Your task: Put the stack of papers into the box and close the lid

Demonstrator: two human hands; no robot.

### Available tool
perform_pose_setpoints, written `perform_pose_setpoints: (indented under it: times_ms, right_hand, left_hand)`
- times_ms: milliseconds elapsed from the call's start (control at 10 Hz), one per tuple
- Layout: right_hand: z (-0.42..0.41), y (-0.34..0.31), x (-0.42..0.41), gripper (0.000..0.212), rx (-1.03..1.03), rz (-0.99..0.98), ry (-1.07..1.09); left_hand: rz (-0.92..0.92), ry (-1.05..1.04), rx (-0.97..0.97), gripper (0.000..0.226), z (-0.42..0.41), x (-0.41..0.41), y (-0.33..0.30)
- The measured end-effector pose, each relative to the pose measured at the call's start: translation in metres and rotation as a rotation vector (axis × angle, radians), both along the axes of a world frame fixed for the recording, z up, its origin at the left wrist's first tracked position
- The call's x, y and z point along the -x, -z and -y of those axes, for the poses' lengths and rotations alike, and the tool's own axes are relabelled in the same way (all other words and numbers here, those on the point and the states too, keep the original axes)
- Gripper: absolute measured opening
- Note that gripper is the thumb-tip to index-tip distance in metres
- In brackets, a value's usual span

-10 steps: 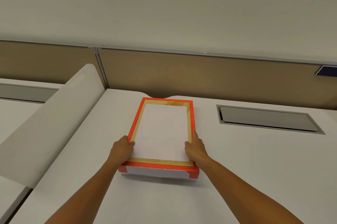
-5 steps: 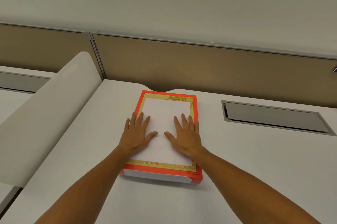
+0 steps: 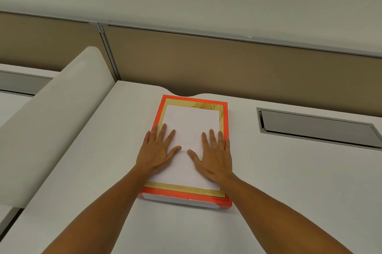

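Pressing down with both palms, we have our left hand (image 3: 158,151) and right hand (image 3: 213,155) spread flat, fingers splayed and grasping nothing, on the near half of the lid (image 3: 193,121). The box (image 3: 182,201) lies on the white desk (image 3: 289,181) directly under our hands, its long axis running away from us, so each hand is equally near its own long edge. Its top shows a white panel framed in gold and orange, and it appears closed, with no papers visible.
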State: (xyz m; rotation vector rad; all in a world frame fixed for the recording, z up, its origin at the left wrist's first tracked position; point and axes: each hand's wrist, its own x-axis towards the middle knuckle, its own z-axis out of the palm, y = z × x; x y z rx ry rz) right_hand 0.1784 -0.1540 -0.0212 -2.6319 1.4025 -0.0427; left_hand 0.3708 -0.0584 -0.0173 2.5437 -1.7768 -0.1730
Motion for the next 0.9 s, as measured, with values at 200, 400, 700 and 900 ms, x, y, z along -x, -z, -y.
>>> perform_pose_setpoints:
  times_ms: [200, 400, 700, 900]
  right_hand:
    - [-0.003, -0.001, 0.0, 0.098, 0.011, -0.014, 0.01]
    - [-0.004, -0.001, 0.0, 0.097, 0.022, -0.026, 0.012]
    - [-0.006, -0.009, 0.002, 0.095, -0.006, -0.057, 0.009]
    - [0.007, -0.02, 0.01, 0.088, -0.145, -0.095, -0.086]
  left_hand:
    - [0.012, 0.027, 0.028, 0.086, 0.003, -0.004, 0.003]
    - [0.025, 0.026, 0.023, 0.086, 0.003, -0.005, 0.006]
    - [0.015, 0.012, -0.039, 0.088, 0.003, -0.002, 0.001]
    - [-0.047, -0.03, -0.133, 0.107, 0.003, 0.018, -0.015]
